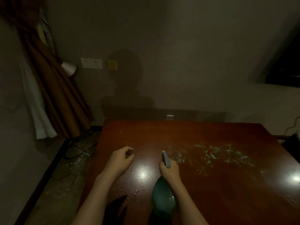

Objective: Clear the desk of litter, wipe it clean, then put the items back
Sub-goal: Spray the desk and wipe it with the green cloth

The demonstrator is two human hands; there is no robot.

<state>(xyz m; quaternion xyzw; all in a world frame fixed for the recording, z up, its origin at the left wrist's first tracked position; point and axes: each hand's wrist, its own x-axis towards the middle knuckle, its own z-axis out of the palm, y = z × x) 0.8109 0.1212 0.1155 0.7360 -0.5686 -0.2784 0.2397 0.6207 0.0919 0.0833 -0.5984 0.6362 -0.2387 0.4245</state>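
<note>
Your right hand (168, 170) holds a teal spray bottle (163, 198) by its neck, grip curled round the grey trigger head (166, 159), whose nozzle points away from you over the tabletop (203, 192). The bottle's body hangs below your wrist, near the tabletop's near edge. Just right of the nozzle, a band of pale foamy spray (211, 155) lies across the reddish-brown wood, running toward the right side. Small droplets and crumbs (138, 176) speckle the wood between your hands, around a bright glare of light. Your left hand (121, 159) hovers over the left part of the tabletop, fingers loosely curled, holding nothing. Beyond the far edge stands a plain wall with white sockets (91, 63) and a yellow plate (112, 65). A brown curtain (53, 88) hangs at the left, above cables on the floor (78, 150).
</note>
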